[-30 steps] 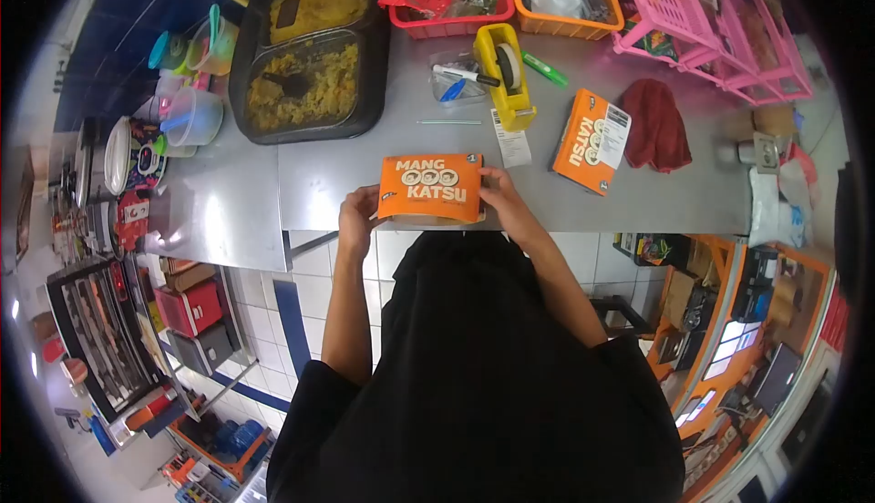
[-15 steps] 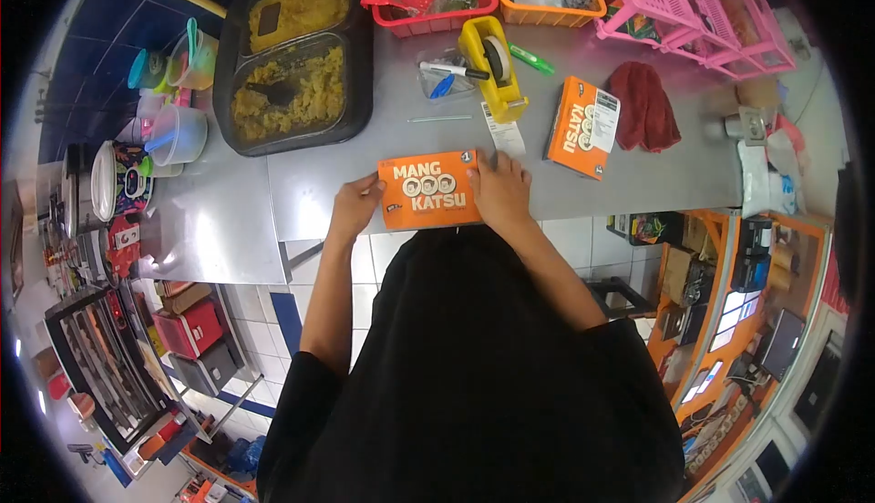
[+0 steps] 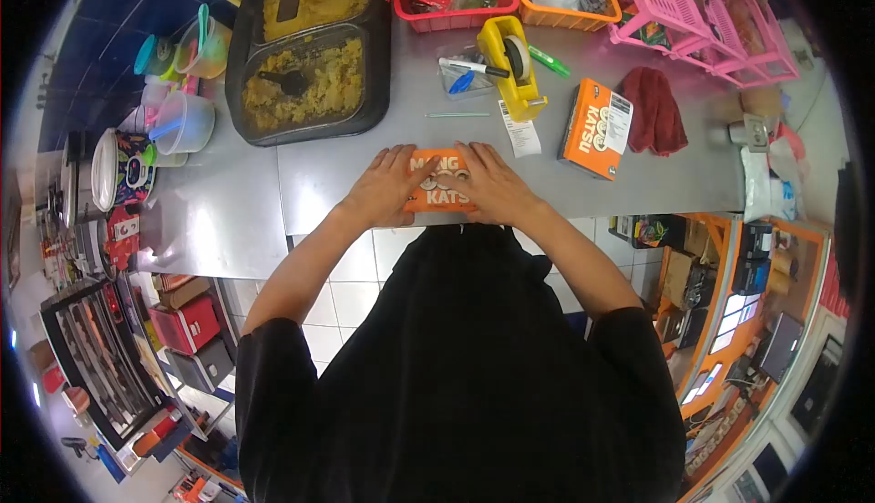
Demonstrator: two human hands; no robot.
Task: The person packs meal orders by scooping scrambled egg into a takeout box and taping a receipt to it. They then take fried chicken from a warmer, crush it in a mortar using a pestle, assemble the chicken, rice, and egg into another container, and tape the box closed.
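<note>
Orange box [image 3: 439, 201] looks closed under left hand [image 3: 383, 186] and right hand [image 3: 503, 189], fingers slightly apart; slip [image 3: 520, 133] lies farther right, not on it.

A: Which parts of the orange box [image 3: 442, 200] are lying out of sight?
B: The left hand [image 3: 381, 188] is covering its left side, the right hand [image 3: 498, 186] is covering its right, and some printed letters are lying beneath them.
A: How is the paper slip [image 3: 522, 138] showing?
B: Its print is looking too small to read, and the yellow tape dispenser [image 3: 523, 106] is hiding its upper part.
A: Is an edge cropping anything?
B: The top is cutting off the red basket [image 3: 458, 20] and orange basket [image 3: 567, 18]; the bottom, the black shirt [image 3: 474, 384].
</note>
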